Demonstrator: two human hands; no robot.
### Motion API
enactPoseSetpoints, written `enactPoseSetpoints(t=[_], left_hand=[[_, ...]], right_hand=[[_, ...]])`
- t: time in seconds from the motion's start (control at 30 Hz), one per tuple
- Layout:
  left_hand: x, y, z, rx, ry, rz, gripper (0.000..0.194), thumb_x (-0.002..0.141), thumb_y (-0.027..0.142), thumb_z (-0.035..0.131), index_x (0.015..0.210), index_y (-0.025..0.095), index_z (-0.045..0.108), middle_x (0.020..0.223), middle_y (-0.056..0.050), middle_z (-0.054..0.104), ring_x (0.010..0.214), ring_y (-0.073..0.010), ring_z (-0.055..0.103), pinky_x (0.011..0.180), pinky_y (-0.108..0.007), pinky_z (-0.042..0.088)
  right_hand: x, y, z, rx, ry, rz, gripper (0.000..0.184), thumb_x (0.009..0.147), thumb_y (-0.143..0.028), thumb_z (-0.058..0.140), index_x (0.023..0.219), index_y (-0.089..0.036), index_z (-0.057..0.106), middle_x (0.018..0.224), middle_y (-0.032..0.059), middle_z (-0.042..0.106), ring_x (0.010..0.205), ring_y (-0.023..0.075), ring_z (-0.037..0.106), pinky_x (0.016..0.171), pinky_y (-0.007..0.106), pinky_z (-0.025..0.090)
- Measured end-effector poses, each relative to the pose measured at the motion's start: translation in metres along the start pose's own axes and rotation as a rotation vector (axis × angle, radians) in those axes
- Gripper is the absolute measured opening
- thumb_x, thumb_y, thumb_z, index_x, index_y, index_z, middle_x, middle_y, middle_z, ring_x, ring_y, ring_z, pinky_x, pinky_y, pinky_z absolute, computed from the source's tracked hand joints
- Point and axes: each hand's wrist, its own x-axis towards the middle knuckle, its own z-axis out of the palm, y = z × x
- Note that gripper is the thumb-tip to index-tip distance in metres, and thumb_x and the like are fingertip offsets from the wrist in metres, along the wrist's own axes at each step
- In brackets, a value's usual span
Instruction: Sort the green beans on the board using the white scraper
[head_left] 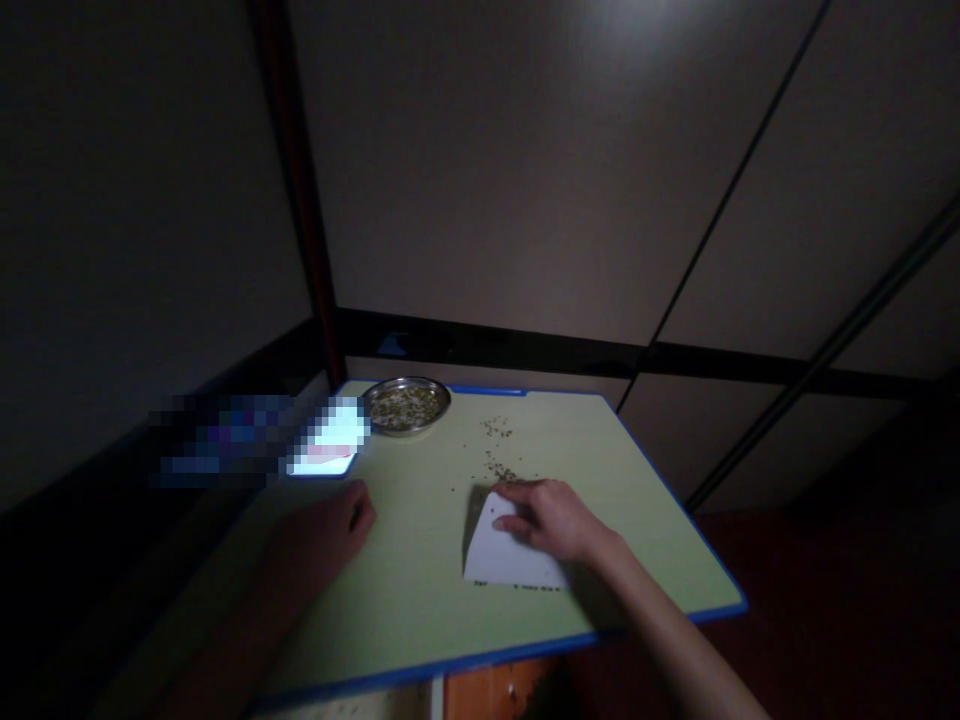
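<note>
My right hand (pixel 553 518) is closed on a white piece of paper (pixel 510 560), its fingers at the top edge and thumb on the face. The paper is tilted up off the table and casts a shadow on its left side. Small dark seeds (pixel 504 472) lie scattered just beyond my fingertips, and a few more show along the paper's near edge. My left hand (pixel 326 530) rests in shadow at the left side of the table, fingers curled in, with nothing visible in it.
A round metal plate (pixel 405 432) holding greenish grains stands at the table's back left. Beside it, a bright screen (pixel 330 440) is partly blurred. The pale green table (pixel 420 610) has a blue rim. Wood panels rise behind it.
</note>
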Motion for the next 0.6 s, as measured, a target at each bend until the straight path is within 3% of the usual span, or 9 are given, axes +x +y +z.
enactPoseSetpoints(t=[0.27,0.6], left_hand=[[-0.003,0.005,-0.007,0.025,0.012,-0.002,0.027,0.093,0.039,0.034,0.088,0.023,0.055,0.074,-0.003,0.067,0.065,-0.0184,0.062,0.058,-0.03,0.029],[-0.004,0.007,-0.01,0.037,-0.004,-0.013,0.028,0.092,0.04,0.034,0.087,0.024,0.056,0.074,-0.003,0.068,0.065,-0.0193,0.062,0.057,-0.03,0.027]], right_hand=[[-0.016,-0.009,0.003,0.118,-0.064,-0.053,0.037,0.093,-0.051,0.057,0.12,-0.028,0.069,0.094,0.0022,0.076,0.081,0.0205,0.068,0.074,0.031,0.046],[-0.017,-0.013,0.01,0.153,-0.13,-0.077,0.046,0.091,-0.051,0.061,0.132,-0.03,0.063,0.123,0.0051,0.071,0.109,0.0253,0.067,0.091,0.036,0.048]])
